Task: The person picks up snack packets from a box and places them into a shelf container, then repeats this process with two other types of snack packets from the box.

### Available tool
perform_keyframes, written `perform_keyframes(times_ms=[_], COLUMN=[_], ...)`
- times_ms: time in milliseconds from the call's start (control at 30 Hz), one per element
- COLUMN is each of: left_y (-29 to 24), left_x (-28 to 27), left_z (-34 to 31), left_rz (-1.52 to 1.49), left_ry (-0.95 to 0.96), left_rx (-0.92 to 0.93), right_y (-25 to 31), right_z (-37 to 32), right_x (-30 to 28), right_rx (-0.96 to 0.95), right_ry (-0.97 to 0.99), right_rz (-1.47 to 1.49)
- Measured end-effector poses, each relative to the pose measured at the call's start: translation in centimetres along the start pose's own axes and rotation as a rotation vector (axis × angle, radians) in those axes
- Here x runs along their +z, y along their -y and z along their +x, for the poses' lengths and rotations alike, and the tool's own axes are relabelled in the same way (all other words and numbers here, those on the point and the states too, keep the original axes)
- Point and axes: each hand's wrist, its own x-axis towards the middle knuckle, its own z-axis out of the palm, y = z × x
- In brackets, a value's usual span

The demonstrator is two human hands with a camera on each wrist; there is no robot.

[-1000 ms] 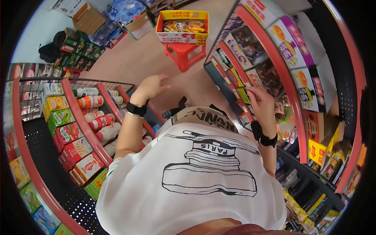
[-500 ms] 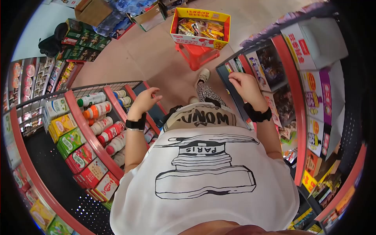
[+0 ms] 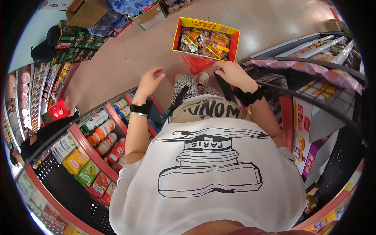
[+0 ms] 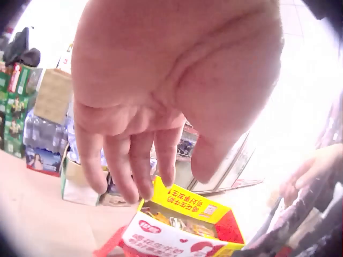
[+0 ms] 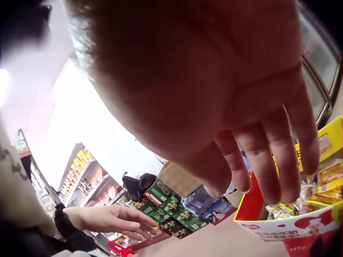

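Note:
My left hand hangs in the air in the head view, fingers loosely bent and holding nothing. In the left wrist view its fingers point down above a yellow, red and white cardboard box. Further right, my right hand is also free of any object, and it overlaps the near right corner of the box in the head view. Small packaged snacks in yellow and clear wrappers fill the box. Beneath it stands a red plastic stool, mostly hidden by the box.
Bottles and small cartons line the shelf at left. Beyond it, a person in black is partly visible. On my right runs a shelf with display boxes. Green cartons and water bottles sit at the back.
I have moved forward between the shelves, and the box appears nearer. My right hand has left the right shelf's goods and swung toward the box. A person has come into view at left.

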Motion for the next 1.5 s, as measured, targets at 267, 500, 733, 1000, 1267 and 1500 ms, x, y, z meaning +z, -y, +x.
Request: perform_keyframes(times_ms=[267, 500, 733, 1000, 1267, 1500], left_y=[-0.4, 0.8, 4.4, 6.2, 5.9, 4.2], left_x=[2.1, 8.0, 15.1, 15.3, 15.4, 13.9], left_z=[16.5, 29.4, 33.4, 32.9, 33.0, 32.0], left_rz=[-0.107, -0.199, 0.235, 0.318, 0.150, 0.080], left_ry=[0.286, 0.372, 0.308, 0.246, 0.211, 0.296], left_rx=[0.040, -0.321, -0.286, -0.247, -0.334, -0.300], right_y=[-3.0, -8.7, -17.2, -19.8, -20.1, -19.7], right_z=[1.1, 3.2, 8.3, 13.4, 17.2, 18.6], right_x=[-0.3, 4.0, 11.2, 11.5, 11.5, 10.7], right_rx=[0.387, 0.658, 1.089, 1.230, 1.364, 1.409], right_ry=[0.021, -0.155, -0.502, -0.485, -0.324, -0.388], right_rz=[0.136, 0.406, 0.753, 0.347, 0.072, 0.067])
